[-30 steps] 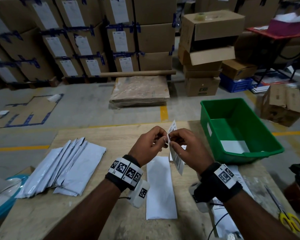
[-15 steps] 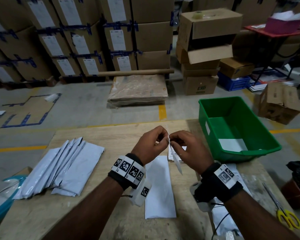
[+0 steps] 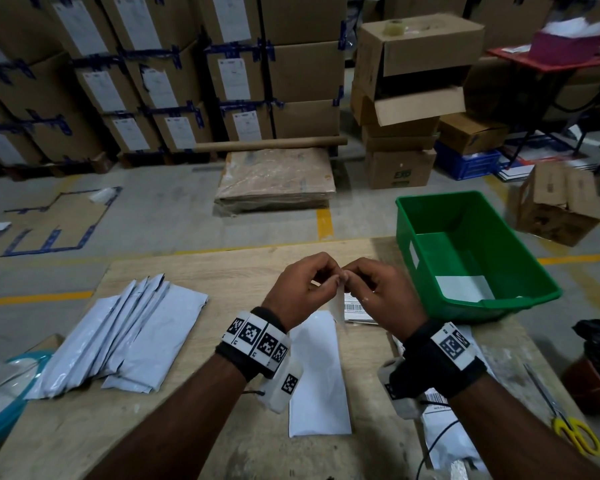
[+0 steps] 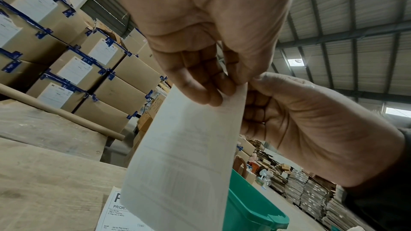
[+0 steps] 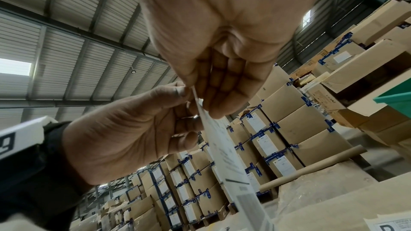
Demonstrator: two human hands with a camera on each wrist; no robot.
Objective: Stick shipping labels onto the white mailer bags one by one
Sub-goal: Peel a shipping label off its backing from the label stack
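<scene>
Your left hand [image 3: 300, 289] & right hand [image 3: 378, 294] meet above the middle of the wooden table [image 3: 222, 427], fingertips together, both pinching the top edge of one shipping label [image 4: 184, 155]. It hangs down btwn the hands, edge-on in the head view; the left wrist cam shows its pale back w/ print ghosting through, the right wrist cam shows its printed face w/ a barcode low down. On each hand the thumb & forefinger close on the sheet, other fingers curled in behind. Can't tell whether the backing is split from the label at the pinch. Directly under your hands lies a single white mailer bag [image 3: 321, 375], flat, long side running away from you, bare of any label. A fanned stack of grey-white mailer bags [image 3: 125, 337] sits well to the left on the table. Just beyond the right hand, more printed labels [image 3: 355, 308] lie flat on the table, next to the green plastic bin [image 3: 520, 299] at the far right corner, which has a white sheet [image 3: 465, 287] on its floor. Yellow-handled scissors [image 3: 575, 434] lie near the right edge.
</scene>
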